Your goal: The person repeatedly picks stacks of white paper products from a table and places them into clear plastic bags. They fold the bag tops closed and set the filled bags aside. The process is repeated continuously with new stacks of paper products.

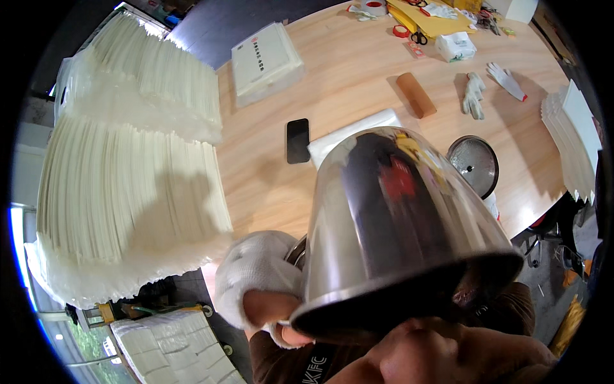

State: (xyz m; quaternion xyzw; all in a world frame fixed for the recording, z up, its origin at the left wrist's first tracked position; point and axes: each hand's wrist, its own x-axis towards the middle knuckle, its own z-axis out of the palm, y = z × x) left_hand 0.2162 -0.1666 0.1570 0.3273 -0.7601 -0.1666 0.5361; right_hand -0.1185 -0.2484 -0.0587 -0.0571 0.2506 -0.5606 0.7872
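Observation:
My left hand (259, 281) wears a white knitted glove with bare fingertips showing. It is closed on the handle of a large shiny steel mug (377, 211). The mug is raised and tipped toward me, its dark open mouth facing down and near; what is inside cannot be made out. My right hand does not show. Beyond the mug, a round lid (473, 168) with a dark rim and a centre knob lies on the table. A black phone (298, 141) and a white flat packet (332, 136) lie behind the mug.
Tall stacks of cream sheets (128, 185) line the table's (262, 205) left. A wrapped white pack (267, 63), brown block (416, 96), two white gloves (473, 97), tissue pack (455, 47), scissors (419, 38) and yellow envelopes (416, 19) lie farther back. White sheets (572, 137) stand right.

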